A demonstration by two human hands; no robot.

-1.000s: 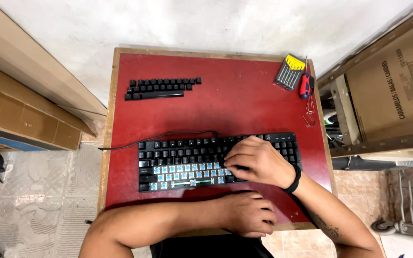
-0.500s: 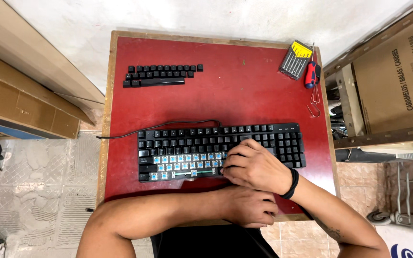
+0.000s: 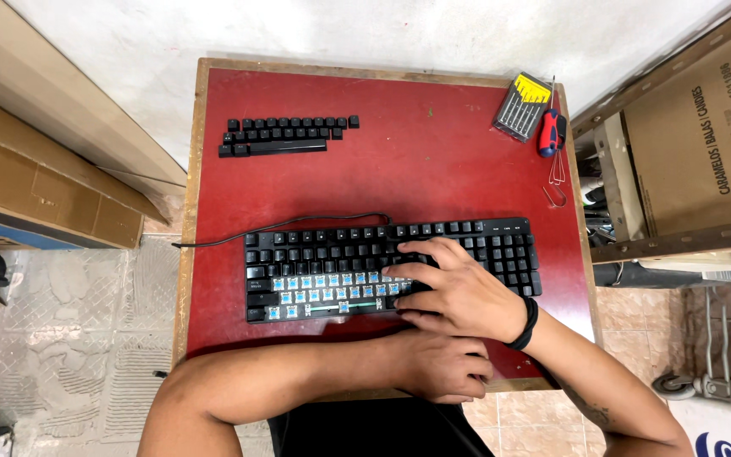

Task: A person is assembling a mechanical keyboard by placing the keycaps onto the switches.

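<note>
From the head camera, looking straight down, a black keyboard (image 3: 391, 269) is lying across the near half of a red table (image 3: 433, 161), its length running parallel to the near edge. A patch of its keys on the lower left is missing, showing blue switches underneath, and a thin black cable (image 3: 281, 227) is trailing from its back off toward the left edge of the table.

The right hand (image 3: 458, 292) is resting on the right-centre part of the keyboard, fingers spread and lying flat over the keys — open, gripping nothing that can be seen. A black band (image 3: 524, 326) is sitting around that wrist.

The left hand (image 3: 442, 366) is lying at the near edge of the table, just below the right hand and touching it, fingers curled loosely inward; whether it is holding anything cannot be told.

Near the far left corner, loose black keycaps (image 3: 285, 135) are sitting in neat rows, well apart from the keyboard. At the far right corner a small screwdriver set (image 3: 521, 106) with a yellow top is lying tilted, with a red and blue tool (image 3: 551, 133) just beside it and thin wire pullers (image 3: 557, 182) along the right edge.
</note>
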